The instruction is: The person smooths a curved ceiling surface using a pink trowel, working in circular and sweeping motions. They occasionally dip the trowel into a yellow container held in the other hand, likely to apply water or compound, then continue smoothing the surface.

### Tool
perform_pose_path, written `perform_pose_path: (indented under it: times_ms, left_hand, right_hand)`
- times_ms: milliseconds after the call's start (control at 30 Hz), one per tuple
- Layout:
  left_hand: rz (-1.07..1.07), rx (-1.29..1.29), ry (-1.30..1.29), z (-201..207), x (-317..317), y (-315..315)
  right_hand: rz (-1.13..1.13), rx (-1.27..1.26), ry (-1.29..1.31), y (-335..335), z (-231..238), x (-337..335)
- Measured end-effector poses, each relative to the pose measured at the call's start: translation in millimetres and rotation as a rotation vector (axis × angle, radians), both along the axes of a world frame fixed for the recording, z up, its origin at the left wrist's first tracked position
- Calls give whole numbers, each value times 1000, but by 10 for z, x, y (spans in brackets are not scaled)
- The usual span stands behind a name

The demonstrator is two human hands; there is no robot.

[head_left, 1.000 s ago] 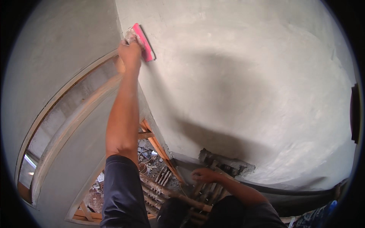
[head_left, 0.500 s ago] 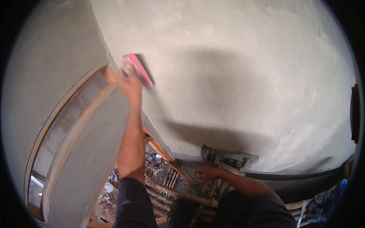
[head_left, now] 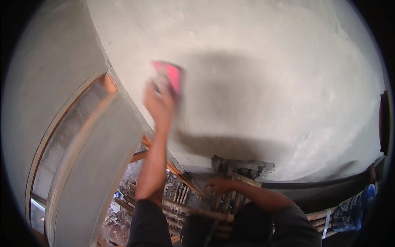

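My left hand (head_left: pixel 159 98) is closed on the handle of a pink plastering float (head_left: pixel 172 76). The float's flat face is against or very close to the grey plastered wall (head_left: pixel 267 82), just right of the inner corner; both hand and float are smeared by motion. Low in front of my body, my right hand (head_left: pixel 219 186) hangs in shade above bamboo poles, its fingers loosely bent and apart. Nothing shows in it.
Left of the corner, a wooden frame (head_left: pixel 78 144) edges a recess in the adjoining wall. Below lie bamboo poles (head_left: pixel 197 210) and rubble (head_left: pixel 117 226). A dark unplastered patch (head_left: pixel 242 166) marks the wall's foot. A blue-tinted plastic bottle or bag (head_left: pixel 349 212) sits at lower right.
My left hand has swept the float rightward along the wall, away from the corner, and turned it more upright. My right hand stays low, nearly in place. The view has shifted slightly.
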State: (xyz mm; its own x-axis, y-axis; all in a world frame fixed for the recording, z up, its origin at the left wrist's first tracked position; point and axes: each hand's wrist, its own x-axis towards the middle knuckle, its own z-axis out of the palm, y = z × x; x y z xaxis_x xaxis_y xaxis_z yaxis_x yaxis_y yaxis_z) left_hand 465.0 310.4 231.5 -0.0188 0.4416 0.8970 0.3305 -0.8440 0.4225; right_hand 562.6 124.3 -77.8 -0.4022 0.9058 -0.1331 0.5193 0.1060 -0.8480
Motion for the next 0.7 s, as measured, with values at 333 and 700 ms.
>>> perform_pose_path:
  times_ms: [333,700]
  left_hand:
    - [-403,195,292,-1240,660,-523]
    - [35,-206,-315,-913,-210,379]
  right_hand:
    - [38,-249,58,171,-111,-195]
    - [15,-97,-51,-59,65,74]
